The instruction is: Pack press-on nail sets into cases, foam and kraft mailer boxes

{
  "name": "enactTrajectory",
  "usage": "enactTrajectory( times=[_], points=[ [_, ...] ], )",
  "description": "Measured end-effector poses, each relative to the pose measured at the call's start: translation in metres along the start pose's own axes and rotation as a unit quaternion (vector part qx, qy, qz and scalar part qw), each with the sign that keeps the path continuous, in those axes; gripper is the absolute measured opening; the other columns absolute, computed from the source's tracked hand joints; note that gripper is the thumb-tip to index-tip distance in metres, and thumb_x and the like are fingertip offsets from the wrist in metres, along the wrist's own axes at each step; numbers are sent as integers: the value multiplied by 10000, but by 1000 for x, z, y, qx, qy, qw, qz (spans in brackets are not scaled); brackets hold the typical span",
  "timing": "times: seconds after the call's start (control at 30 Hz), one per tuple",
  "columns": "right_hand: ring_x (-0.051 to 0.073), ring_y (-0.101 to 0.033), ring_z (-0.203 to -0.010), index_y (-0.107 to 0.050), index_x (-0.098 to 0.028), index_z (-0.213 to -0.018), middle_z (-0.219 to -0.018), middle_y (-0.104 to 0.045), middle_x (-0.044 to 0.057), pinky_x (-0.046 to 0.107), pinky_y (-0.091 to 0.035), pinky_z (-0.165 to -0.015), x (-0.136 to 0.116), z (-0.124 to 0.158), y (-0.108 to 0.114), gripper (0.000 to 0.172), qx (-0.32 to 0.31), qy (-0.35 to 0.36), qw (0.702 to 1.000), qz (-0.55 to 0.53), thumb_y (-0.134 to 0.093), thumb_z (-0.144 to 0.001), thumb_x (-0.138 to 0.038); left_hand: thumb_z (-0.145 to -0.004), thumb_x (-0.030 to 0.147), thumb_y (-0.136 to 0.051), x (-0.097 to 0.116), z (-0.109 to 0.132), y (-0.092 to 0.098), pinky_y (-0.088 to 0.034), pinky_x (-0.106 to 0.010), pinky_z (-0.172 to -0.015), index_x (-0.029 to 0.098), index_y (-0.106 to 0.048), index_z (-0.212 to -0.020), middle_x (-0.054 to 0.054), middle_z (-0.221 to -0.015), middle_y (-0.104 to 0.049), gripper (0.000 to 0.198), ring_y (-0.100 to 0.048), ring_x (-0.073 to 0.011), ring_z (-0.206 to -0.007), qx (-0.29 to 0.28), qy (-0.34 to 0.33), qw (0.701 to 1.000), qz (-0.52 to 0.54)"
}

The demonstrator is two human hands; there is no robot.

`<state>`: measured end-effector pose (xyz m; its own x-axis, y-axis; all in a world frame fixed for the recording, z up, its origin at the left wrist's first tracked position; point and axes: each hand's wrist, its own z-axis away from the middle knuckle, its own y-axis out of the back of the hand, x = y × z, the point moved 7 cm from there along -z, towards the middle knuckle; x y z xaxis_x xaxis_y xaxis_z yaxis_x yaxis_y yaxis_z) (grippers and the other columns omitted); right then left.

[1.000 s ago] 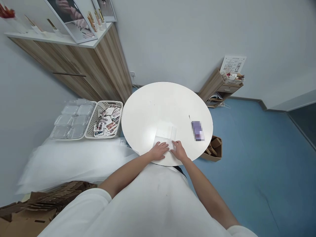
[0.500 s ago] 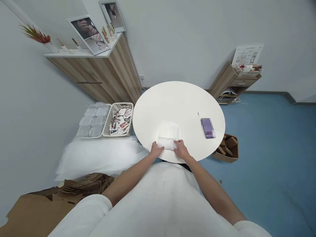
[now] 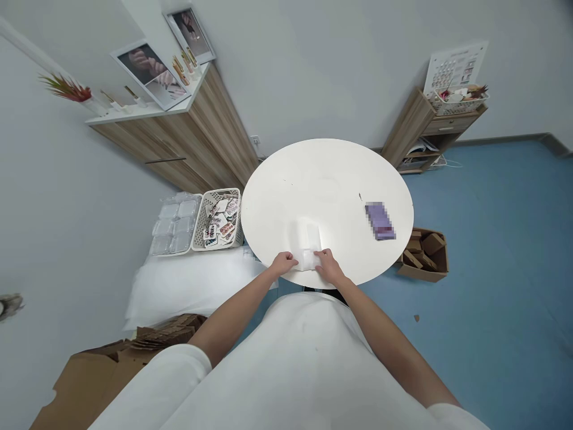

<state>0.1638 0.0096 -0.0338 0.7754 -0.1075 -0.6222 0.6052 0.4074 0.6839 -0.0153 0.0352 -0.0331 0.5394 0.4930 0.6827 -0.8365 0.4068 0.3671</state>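
A thin white wrapping sheet [image 3: 308, 234], seemingly foam, lies folded near the front edge of the round white table [image 3: 286, 161]. Its lower part forms a small whitish bundle; what is inside, if anything, I cannot make out. At the bundle's left edge, my left hand [image 3: 283, 263] is closed, fingers pinched on the sheet. My right hand [image 3: 329, 267] grips the right edge with thumb and fingers. To the right on the table lies a blurred purple item [image 3: 380, 221].
Left of the table are a white basket of printed cards [image 3: 219, 221], clear plastic boxes [image 3: 172, 224] and a stack of white sheets [image 3: 188, 283]. Flattened cardboard [image 3: 94, 376] sits at lower left. A carton of small brown boxes [image 3: 423, 254] stands on the floor at right.
The bundle between my hands looks narrower, with its left side folded in. My left fingers have drawn together into a pinch. The view has shifted slightly.
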Motion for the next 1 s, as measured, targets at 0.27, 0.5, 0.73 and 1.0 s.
enactTrajectory(
  times=[0.27,0.5,0.73,1.0],
  points=[
    [166,-540,-822,-423,-232,-1179,-1101,-416,68,276,-415,-707,1,-8,-7,488,29,-45,998,-34,-540,-707,-191,-686,263,-541,40,3,-31,-326,-226,-521,194,-431,-617,37,-592,-464,147,-436,-108,-559,0,-152,970,-190],
    [169,-508,-843,-449,-206,-1139,-1024,-467,69,281,-411,-719,9,-10,-5,495,40,-24,992,-116,-565,-658,-223,-754,230,-449,44,3,-61,-377,-246,-573,186,-518,-732,-18,-720,-590,85,-533,-147,-658,-22,-171,959,-225],
    [142,-491,-713,-512,-206,-1009,-775,-495,0,277,-413,-672,18,-17,-3,295,65,-57,979,-183,-419,-746,-301,-808,201,-335,42,10,-63,-401,-251,-630,188,-565,-705,-16,-744,-601,252,-545,-146,-700,-49,-205,954,-213],
    [158,-482,-782,-484,-206,-1021,-875,-493,33,287,-406,-693,17,-18,-5,280,84,-53,985,-139,-415,-753,-251,-771,221,-461,43,16,-49,-432,-302,-738,187,-574,-907,-45,-863,-577,180,-539,-175,-812,6,-280,927,-248]
  ],
)
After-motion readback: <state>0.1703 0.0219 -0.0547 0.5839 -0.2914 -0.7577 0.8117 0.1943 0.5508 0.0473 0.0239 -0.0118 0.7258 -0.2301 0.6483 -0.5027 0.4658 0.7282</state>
